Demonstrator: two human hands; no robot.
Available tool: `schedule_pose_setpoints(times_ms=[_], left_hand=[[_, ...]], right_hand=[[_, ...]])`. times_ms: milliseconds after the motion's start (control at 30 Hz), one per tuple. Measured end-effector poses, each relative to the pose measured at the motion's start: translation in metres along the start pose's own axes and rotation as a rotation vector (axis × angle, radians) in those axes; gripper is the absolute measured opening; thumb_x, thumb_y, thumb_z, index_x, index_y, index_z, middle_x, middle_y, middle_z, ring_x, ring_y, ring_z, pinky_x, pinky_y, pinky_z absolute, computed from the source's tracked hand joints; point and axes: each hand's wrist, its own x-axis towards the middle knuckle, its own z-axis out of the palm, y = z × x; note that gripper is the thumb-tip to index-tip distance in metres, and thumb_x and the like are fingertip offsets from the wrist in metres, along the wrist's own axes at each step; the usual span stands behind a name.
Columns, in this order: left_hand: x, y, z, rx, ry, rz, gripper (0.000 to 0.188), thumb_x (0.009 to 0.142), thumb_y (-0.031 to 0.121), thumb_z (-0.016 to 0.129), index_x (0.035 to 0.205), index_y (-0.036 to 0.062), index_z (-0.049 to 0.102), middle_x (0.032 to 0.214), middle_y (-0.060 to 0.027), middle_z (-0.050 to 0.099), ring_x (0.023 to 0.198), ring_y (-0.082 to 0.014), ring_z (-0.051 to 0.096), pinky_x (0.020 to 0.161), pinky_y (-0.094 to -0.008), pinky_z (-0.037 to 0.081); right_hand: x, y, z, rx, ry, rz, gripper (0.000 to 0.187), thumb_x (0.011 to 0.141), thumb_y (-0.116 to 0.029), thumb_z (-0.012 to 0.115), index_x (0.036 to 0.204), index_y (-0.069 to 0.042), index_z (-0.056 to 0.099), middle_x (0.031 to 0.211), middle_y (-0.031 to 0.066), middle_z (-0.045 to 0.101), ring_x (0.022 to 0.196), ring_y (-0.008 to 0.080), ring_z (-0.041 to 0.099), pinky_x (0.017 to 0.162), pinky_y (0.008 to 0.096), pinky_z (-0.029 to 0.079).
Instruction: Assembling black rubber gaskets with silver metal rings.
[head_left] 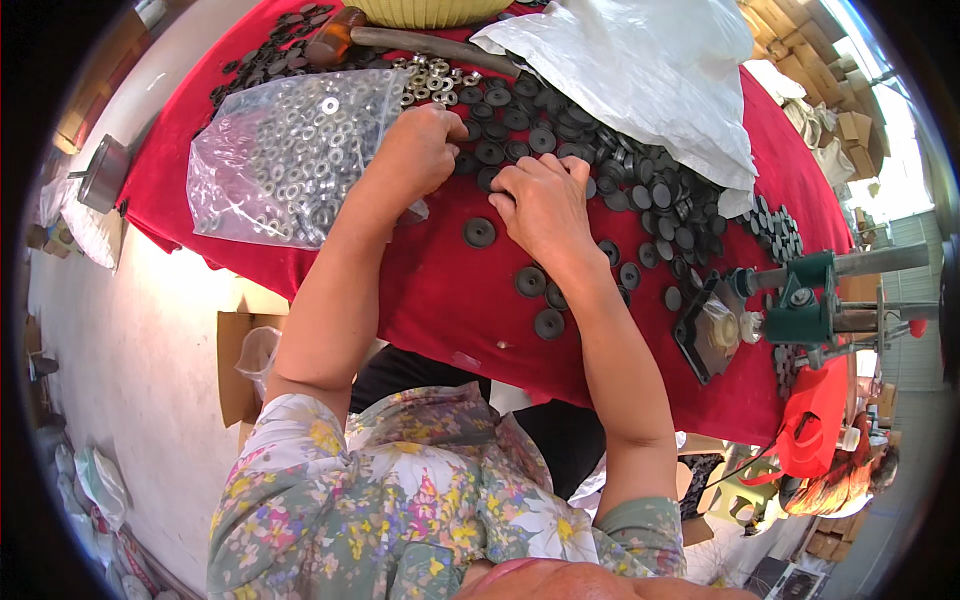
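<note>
My left hand (420, 148) is closed, its fingertips pinched beside the small metal rings and the nearest black discs. Whatever lies between those fingers is hidden. My right hand (546, 203) curls downward among the black round discs (640, 190), fingers bent; I cannot make out what they hold. One loose disc with a centre hole (479, 232) lies on the red cloth between my forearms. Past my left hand is a small heap of shiny metal rings (432, 80). A clear plastic bag (225, 185) full of similar rings rests left of my left forearm.
A white sack (650, 85) covers part of the disc pile on the red-covered table (440, 310). A mallet-like tool (430, 42) lies at the back beside a yellow container (425, 10). At the right stands a green clamp-like device (805, 300). Another person (840, 490) is at far right.
</note>
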Motion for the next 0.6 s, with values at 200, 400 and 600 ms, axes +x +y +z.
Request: schedule_pose_setpoints(times_ms=[200,400,600], left_hand=[[-0.006,0.002,0.004,0.159,-0.088,-0.006,0.025,0.075,0.000,0.068,0.099,-0.0010,0.072,0.098,-0.0167,0.065,0.093,-0.0367,0.065,0.084,-0.0434,0.051],[-0.009,0.015,-0.001,0.246,-0.279,0.064,0.022,0.074,0.004,0.072,0.095,0.0025,0.072,0.099,-0.0142,0.064,0.094,-0.0359,0.064,0.082,-0.0435,0.051],[-0.003,0.014,-0.012,0.155,-0.486,0.096,0.020,0.075,0.008,0.074,0.094,0.0034,0.073,0.097,-0.0140,0.064,0.093,-0.0352,0.065,0.081,-0.0433,0.051]], right_hand=[[-0.005,-0.001,-0.022,0.065,-0.071,-0.134,0.004,0.081,-0.017,0.073,0.081,-0.015,0.076,0.086,0.0031,0.066,0.096,0.0228,0.059,0.098,0.0431,0.034],[0.015,0.006,-0.018,0.127,-0.058,0.094,0.009,0.084,-0.019,0.070,0.085,-0.014,0.078,0.089,0.0065,0.066,0.100,0.0247,0.060,0.096,0.0430,0.034],[0.024,0.013,0.008,-0.011,0.010,0.010,0.013,0.085,-0.014,0.067,0.093,-0.015,0.077,0.094,0.0050,0.065,0.101,0.0239,0.060,0.096,0.0428,0.034]])
